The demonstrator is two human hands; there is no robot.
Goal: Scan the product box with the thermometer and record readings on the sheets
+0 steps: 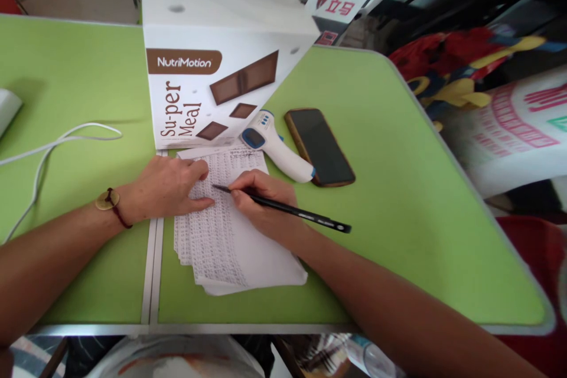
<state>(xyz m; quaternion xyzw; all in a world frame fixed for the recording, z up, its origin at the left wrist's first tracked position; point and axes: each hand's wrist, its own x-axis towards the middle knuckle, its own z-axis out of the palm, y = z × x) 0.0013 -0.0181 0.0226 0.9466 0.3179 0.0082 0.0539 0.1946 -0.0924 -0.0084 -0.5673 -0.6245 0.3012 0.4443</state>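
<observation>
The right hand [268,204] is closed in a writing grip around a black pen [301,211], thumb and fingers pinching it just behind the tip. The pen's long axis slants across the sheets of paper [266,254]: its tip points toward the desk's left side, its tail toward the right edge and slightly toward the near edge. The tip lies in the gap between the thumb and index finger of the left hand [170,186], at the rows of writing; whether it touches the paper cannot be told. The left hand is partly open, thumb and index finger spread over the sheets, the other fingers curled, with nothing visible in its grasp.

The sheets lie by the near edge of the green desk [420,207], just right of its metal seam [152,283], their long axis running from that edge toward the far one. The white box [230,12] stands at their far end and bounds the space there. An infrared thermometer [286,156] lies at their far right corner, beyond the right hand, its handle ending by a phone [323,147]. A white cable [39,183] lies toward the desk's left side, apart from the sheets.
</observation>
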